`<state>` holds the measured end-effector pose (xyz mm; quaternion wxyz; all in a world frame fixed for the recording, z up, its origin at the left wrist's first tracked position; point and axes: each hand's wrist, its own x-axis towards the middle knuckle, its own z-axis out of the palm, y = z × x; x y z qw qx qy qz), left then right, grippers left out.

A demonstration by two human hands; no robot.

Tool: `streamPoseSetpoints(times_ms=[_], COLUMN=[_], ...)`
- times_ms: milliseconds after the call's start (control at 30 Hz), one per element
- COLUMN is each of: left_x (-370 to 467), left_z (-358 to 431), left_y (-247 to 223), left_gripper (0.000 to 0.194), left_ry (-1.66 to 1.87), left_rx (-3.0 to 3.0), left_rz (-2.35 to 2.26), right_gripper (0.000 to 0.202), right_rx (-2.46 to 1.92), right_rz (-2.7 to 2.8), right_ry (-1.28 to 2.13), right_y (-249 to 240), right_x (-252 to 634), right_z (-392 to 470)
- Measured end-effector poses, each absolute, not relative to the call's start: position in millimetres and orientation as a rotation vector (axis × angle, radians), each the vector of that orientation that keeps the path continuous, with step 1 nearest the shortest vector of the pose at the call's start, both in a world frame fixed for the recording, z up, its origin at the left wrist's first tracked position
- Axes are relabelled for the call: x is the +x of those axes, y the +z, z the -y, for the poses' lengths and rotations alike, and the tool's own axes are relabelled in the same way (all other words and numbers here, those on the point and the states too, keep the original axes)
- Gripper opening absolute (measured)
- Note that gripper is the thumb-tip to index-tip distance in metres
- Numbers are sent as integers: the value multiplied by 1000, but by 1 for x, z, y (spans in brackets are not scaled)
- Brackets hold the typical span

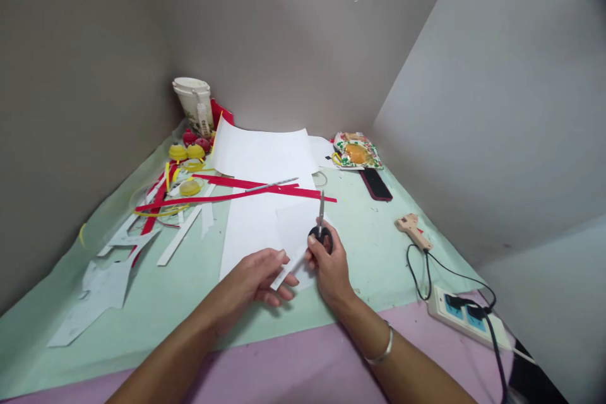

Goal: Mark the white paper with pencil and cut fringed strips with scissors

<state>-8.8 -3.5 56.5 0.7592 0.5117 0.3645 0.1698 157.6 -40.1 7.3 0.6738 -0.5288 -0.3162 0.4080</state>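
Observation:
In my right hand (pixel 334 265) is a pair of scissors (pixel 322 214) with black handles, the blades close together and pointing away from me. A short white paper strip (pixel 288 273) slants from the fingers of this same hand toward my left hand (pixel 265 278). The strip's lower end lies over my left fingers, which are loosely spread, and the thumb stands apart from them. Below both hands lies a large white paper sheet (pixel 250 227), its far end curled up. Across it rest long red strips (pixel 227 196) and a thin grey rod (pixel 272 185).
White offcuts (pixel 106 278), yellow domed pieces (pixel 190 187) and a lidded white container (pixel 192 101) are on the left. To the right are a colourful packet (pixel 357 151), a phone (pixel 376 184), a glue gun (pixel 414 230) and a corded power strip (pixel 468 315).

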Motion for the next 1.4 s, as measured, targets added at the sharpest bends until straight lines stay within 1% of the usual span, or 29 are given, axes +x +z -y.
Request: streamPoseSetpoints(times_ms=[200,500,700,867,1400], left_x=[-8,-8,-9,-13,-16], left_z=[-4,-12,-12,-13,-15], left_y=[44,43,46,49,40], left_gripper=[32,25,31,37,36], left_ry=[388,603,670,710,757], left_rx=[1197,1176,1126,1094,1007], left_rz=[-890,-1046,-1060,-1032,-995], right_gripper=[42,38,37,42,37], right_rx=[-1138,-1114,-1125,-1133,-1135], right_rz=[621,645,644,630,627], right_ry=[848,879,875,875,872], right_y=[1,1,2,2,4], right_x=[159,160,159,158,157], right_z=[35,37,38,38,38])
